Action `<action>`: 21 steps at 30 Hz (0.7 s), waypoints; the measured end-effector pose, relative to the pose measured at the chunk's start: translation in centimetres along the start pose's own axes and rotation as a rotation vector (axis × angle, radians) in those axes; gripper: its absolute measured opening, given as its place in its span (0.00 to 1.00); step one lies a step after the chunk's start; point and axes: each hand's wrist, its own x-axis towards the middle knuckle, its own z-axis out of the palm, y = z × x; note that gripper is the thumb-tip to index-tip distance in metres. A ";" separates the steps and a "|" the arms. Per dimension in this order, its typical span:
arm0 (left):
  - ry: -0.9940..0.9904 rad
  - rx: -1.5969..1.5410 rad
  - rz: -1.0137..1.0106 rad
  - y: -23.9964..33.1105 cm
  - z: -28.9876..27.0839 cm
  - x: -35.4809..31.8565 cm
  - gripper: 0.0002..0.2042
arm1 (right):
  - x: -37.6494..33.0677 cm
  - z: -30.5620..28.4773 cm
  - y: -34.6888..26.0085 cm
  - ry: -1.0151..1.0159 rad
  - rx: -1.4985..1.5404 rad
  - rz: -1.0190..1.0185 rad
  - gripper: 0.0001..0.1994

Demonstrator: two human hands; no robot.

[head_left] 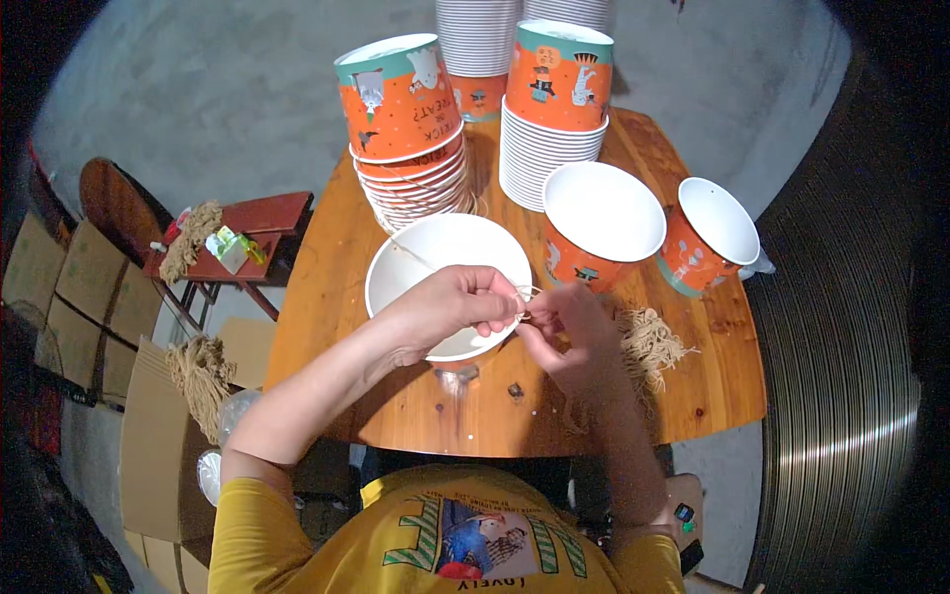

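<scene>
Yellow shirt (341, 535) below, 2 hands (460, 305) (576, 332) pinch cord (531, 289) between them at a bucket rim (447, 216).

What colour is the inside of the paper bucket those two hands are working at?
Plain white; the bucket's inside shows best in the head view.

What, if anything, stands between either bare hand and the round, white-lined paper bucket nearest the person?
Nothing visible: at the bucket, left hand and right hand meet by its right rim, thin tan twine between them.
</scene>
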 end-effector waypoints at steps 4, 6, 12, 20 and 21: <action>0.001 0.000 0.007 0.1 0.0 0.0 0.05 | 0.0 0.1 -0.3 0.063 -0.157 -0.071 0.09; -0.002 -0.004 0.005 0.2 0.0 0.0 0.05 | 0.0 0.1 -0.3 0.065 -0.185 -0.069 0.09; -0.028 -0.019 0.026 0.1 0.0 0.1 0.04 | 0.0 0.2 -0.6 0.069 -0.201 -0.025 0.08; -0.033 0.002 0.075 0.2 0.1 0.3 0.03 | -0.1 0.2 0.1 0.052 -0.333 -0.222 0.12; -0.033 0.003 0.075 0.2 0.0 0.3 0.03 | -0.1 0.2 0.0 0.052 -0.332 -0.222 0.12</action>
